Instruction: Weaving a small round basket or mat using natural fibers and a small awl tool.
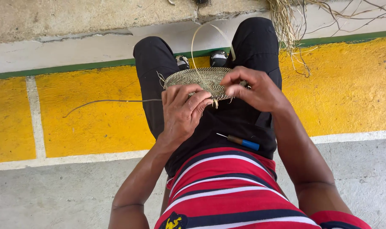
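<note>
Yellow painted pavement with white lines and a green stripe lies below a seated person's knees, with dry fibres heaped at the far edge. Over the black-trousered lap, a flat round woven disc (pixel 203 80) lies tilted, its wide face up. The left hand (pixel 182 111) clamps its near rim, fingers curled on top. The right hand (pixel 252 88) meets the disc from the right, fingertips pressed together, pinching a pale straw strand (pixel 196 36) at the rim. A blue-handled awl (pixel 240 141) rests on the lap, nearer the right hand.
</note>
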